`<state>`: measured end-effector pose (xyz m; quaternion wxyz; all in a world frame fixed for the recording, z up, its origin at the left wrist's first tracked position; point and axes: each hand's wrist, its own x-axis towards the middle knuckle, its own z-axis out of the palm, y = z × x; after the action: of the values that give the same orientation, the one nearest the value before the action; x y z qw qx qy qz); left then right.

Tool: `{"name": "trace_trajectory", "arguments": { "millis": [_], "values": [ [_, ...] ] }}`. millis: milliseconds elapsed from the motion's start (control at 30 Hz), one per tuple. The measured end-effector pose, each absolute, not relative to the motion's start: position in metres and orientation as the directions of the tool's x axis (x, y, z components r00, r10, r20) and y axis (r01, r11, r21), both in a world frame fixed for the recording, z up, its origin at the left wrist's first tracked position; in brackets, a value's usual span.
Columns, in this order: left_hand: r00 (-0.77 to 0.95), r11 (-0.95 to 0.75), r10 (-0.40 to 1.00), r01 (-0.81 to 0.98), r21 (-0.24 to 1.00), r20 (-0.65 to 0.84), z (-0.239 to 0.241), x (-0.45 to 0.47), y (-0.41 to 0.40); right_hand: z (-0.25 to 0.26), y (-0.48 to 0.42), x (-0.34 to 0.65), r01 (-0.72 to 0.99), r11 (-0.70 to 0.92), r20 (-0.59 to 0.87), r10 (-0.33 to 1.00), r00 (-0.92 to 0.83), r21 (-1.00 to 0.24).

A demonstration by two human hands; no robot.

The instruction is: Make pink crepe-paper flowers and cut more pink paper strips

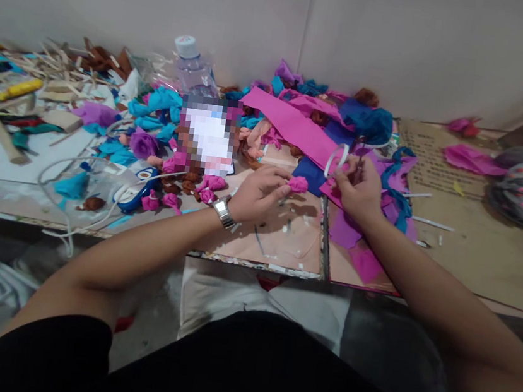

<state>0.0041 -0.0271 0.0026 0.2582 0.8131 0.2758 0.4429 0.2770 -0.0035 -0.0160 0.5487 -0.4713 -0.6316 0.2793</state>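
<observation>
My left hand (261,195), a metal watch at its wrist, pinches a small crumpled pink paper flower (298,184) between thumb and fingertips. To its right, my right hand (360,186) is closed round the near edge of a thin white ring (337,161), which looks like a narrow roll of tape. A dark slim object shows at its fingers, too unclear to name. Behind both hands lies a long pink strip of crepe paper (290,120). Several more small pink crumpled paper pieces (207,189) rest left of my left hand.
A phone (209,138) lies amid crumpled coloured paper, with a clear bottle (195,70) behind it. A white cord (75,160) crosses the left side near a blue tape dispenser (138,190). Wooden sticks (66,76) pile at far left. Brown cardboard (451,238) covers the right.
</observation>
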Motion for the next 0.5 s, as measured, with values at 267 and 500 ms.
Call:
{"name": "trace_trajectory", "arguments": {
  "millis": [267,500],
  "values": [
    [0.28,-0.413,0.892,0.19,0.891,0.354,-0.002,0.008,-0.022,-0.024,0.004,0.289,0.68,0.391,0.437,0.892,-0.115,-0.62],
    [0.282,-0.375,0.904,0.168,0.912,0.32,-0.003,0.008,-0.023,-0.01,-0.006,0.282,0.76,0.543,0.509,0.795,-0.329,-0.358]
  ]
}}
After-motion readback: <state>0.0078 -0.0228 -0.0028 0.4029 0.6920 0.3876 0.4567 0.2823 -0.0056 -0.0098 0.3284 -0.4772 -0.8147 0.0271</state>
